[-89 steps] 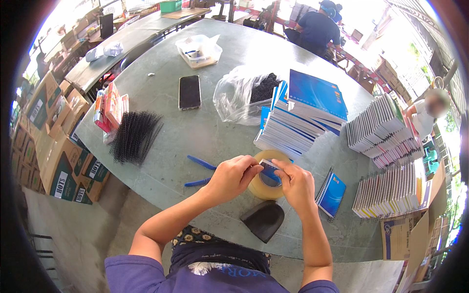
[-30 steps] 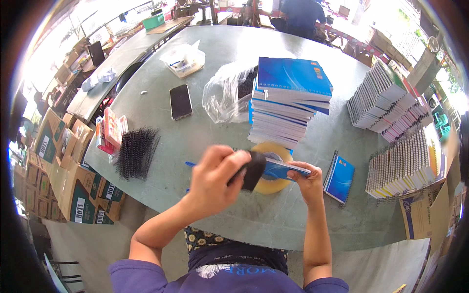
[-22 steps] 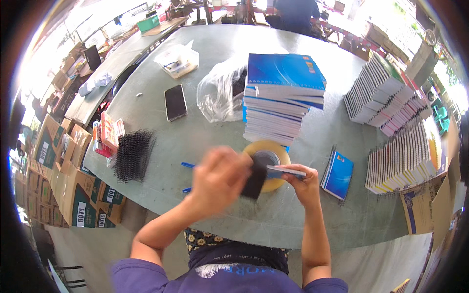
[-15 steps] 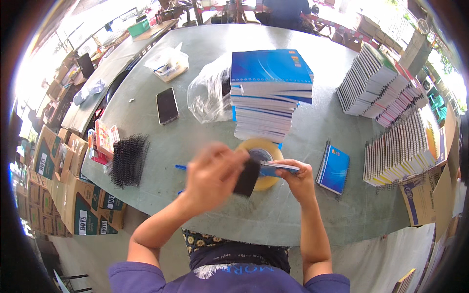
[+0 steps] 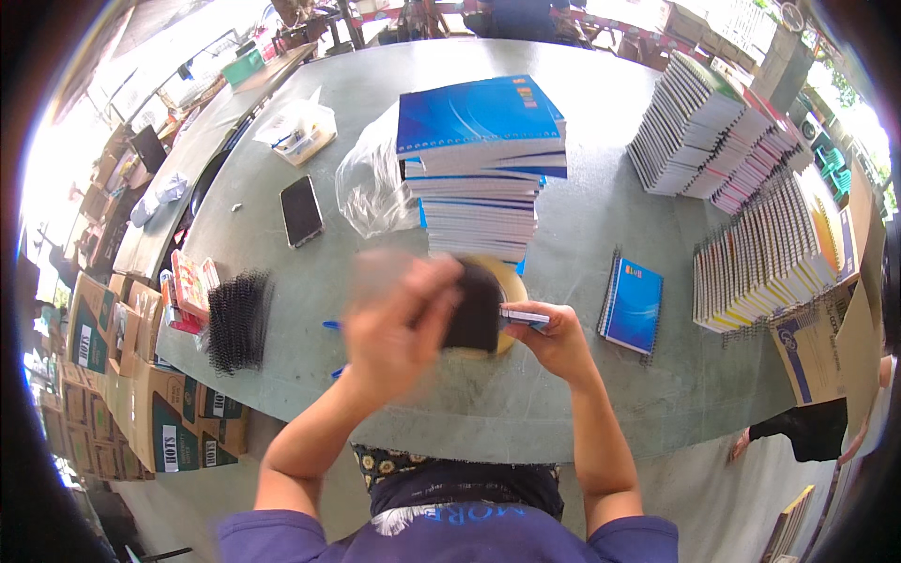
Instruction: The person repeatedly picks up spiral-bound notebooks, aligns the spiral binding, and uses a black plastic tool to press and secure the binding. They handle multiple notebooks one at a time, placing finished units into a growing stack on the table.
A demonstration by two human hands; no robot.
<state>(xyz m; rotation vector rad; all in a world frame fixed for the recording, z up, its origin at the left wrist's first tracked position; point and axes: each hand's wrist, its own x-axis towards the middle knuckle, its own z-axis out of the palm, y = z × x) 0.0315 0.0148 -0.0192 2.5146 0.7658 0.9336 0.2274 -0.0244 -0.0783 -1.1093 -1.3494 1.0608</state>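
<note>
My right hand (image 5: pixel 552 340) is closed on a thin notebook (image 5: pixel 526 317), seen nearly edge-on, with white pages and a bit of blue. Facing it, my left hand (image 5: pixel 399 324) is blurred by motion, its curled fingers at the edge of a dark, flat black piece (image 5: pixel 472 308) that they seem to grip. That piece reaches close to the notebook's edge; whether they touch cannot be made out. Behind and beneath both lies a yellowish ring, like a roll of tape (image 5: pixel 511 281), partly covered. To the right, a blue spiral notebook (image 5: pixel 633 302) lies flat on the table (image 5: pixel 563 413).
A tall stack of blue-covered notebooks (image 5: pixel 483 122) stands beyond my hands, beside a clear plastic bag (image 5: pixel 371 188). Spiral-bound stacks (image 5: pixel 765 263) fill the right side. Black coils (image 5: pixel 236 324), a phone (image 5: pixel 301 211) and a plastic tub (image 5: pixel 302 131) are at left. Someone's arm (image 5: pixel 741 443) shows at lower right.
The black piece has moved up, away from me, and hides more of the yellow ring. My right hand with the notebook has shifted slightly left. Someone's arm has appeared at lower right.
</note>
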